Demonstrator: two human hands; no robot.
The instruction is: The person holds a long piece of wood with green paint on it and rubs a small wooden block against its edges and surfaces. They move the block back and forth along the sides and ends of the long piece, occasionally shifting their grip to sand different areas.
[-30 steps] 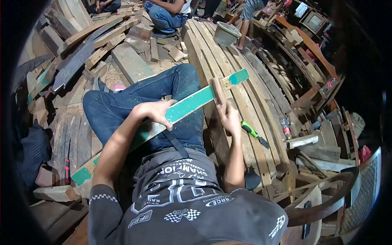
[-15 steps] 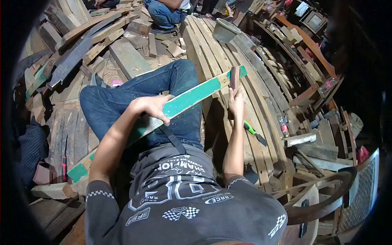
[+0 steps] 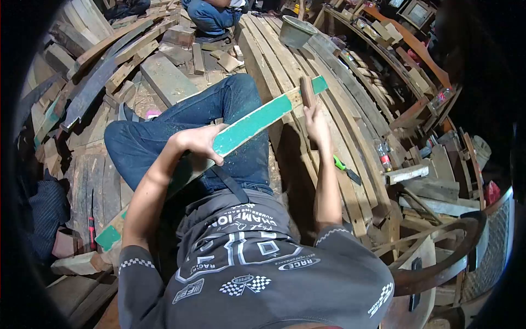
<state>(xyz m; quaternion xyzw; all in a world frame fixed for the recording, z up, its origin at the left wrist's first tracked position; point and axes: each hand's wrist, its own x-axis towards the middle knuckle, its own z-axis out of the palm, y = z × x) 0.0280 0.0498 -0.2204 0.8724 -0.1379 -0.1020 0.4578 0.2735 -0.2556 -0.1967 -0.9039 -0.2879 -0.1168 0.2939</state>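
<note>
A long board with chipped green paint [image 3: 255, 125] lies slantwise across my lap, its far end over the long beams at the right. My left hand [image 3: 201, 143] is wrapped round the board near its middle, thumb on the near edge. In my right hand [image 3: 318, 127] is a short brown wooden block [image 3: 308, 92], held against the board near its far end, beside a bare wood patch. A green-handled tool [image 3: 347, 169] with a dark blade rests on the beams right of my right forearm.
Long curved beams [image 3: 350, 159] run along my right, with a grey bucket [image 3: 296, 32] at their far end. Wood scraps and planks [image 3: 164, 77] cover the floor ahead and left. A red-handled tool [image 3: 92, 230] lies left. A seated person [image 3: 211, 16] is ahead.
My right hand and the brown block have shifted slightly, and the block is tilted more to the left. The head view has moved a little. Both hands keep their hold.
</note>
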